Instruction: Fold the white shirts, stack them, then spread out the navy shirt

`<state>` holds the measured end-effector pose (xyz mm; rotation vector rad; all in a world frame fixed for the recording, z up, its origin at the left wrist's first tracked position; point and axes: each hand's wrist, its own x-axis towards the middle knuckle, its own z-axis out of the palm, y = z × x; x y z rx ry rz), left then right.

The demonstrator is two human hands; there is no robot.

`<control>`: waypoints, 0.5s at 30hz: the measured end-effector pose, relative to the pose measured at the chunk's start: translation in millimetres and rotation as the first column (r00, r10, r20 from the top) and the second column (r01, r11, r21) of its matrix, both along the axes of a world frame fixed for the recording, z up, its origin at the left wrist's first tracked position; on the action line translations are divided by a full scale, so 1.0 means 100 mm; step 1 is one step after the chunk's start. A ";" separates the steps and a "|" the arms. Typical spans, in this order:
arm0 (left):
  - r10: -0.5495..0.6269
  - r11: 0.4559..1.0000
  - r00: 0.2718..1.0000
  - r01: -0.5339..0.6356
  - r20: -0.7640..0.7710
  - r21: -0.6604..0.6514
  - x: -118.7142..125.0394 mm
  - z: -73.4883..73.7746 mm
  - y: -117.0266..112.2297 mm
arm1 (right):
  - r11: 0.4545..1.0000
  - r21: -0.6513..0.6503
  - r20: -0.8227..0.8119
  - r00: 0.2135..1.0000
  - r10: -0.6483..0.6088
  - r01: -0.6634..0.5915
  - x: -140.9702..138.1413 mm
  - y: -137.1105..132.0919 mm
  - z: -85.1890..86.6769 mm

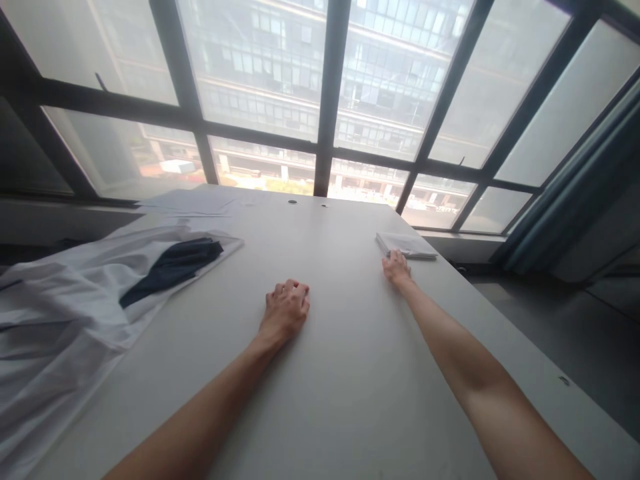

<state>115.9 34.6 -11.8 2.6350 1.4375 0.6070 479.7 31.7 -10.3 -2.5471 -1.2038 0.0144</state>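
Note:
My left hand (285, 308) rests on the grey table (340, 373) near its middle, fingers curled into a loose fist with nothing in them. My right hand (397, 268) reaches far across the table, its fingertips touching the near edge of a small folded white cloth (406, 245); the fingers look bent and pressed down on the cloth's edge. A pile of white garments (65, 300) with a dark navy piece (173, 267) on top lies at the left, well away from both hands.
A large window with dark frames (330, 100) stands behind the table. A blue-grey curtain (575, 193) hangs at the right. The table's right edge drops to a dark floor (565, 333). More flat white fabric (195, 202) lies at the far left corner.

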 end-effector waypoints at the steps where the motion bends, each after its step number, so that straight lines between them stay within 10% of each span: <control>1: 0.001 1.000 1.000 -0.001 0.003 -0.002 0.00 0.00 0.00 | 1.000 -0.002 0.000 1.000 0.006 -0.006 0.03 0.07 -0.02; 9: 0.004 1.000 1.000 -0.003 0.014 -0.028 0.01 -0.02 -0.02 | 0.999 -0.027 -0.011 0.999 0.034 -0.034 0.07 0.18 -0.16; 15: 0.002 1.000 1.000 -0.001 0.014 -0.020 0.01 -0.02 -0.01 | 0.992 0.059 0.017 0.994 0.108 -0.109 -0.47 -0.10 -0.19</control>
